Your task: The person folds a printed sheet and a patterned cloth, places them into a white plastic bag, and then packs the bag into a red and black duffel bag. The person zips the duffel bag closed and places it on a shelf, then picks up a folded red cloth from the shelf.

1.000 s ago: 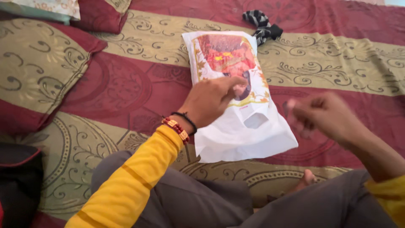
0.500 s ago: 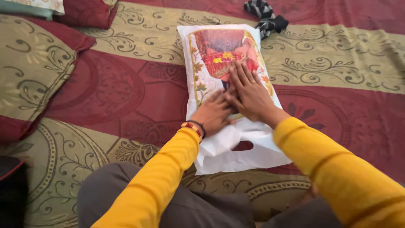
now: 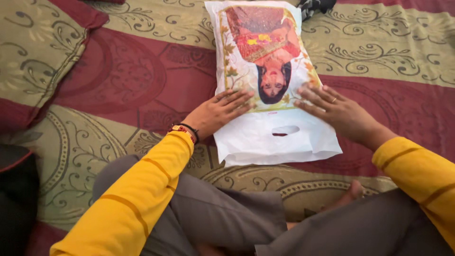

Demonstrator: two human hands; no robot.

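White plastic carrier bag, one item, printed panel of red, orange and yellow on its upper part, die-cut handle slot near the plain lower end; its top edge is cut off by the frame, so you cannot see where it finishes, and what it contains is hidden, though it lies plump rather than flat. Dark striped cloth, one item, mostly cut off at the top of the view just beyond the bag's far right corner; its kind cannot be made out. Your left hand lies palm down at the bag's left edge, fingers spread apart and flat, their tips resting on the lower left of the printed panel; beaded and dark bands sit at that wrist. Your right hand lies palm down at the bag's right edge, fingers splayed and gripping nothing, tips touching the lower right of the panel; a ring shows on one of them. The bag lies between your two hands, handle slot nearer your knees. Bedspread, maroon and olive-gold bands with scrollwork, carries everything. Pillow in matching cloth lies at far left, partly out of view. Black object at lower left, unidentifiable. Grey trousers, yellow sleeves and a bare foot fill the foreground.
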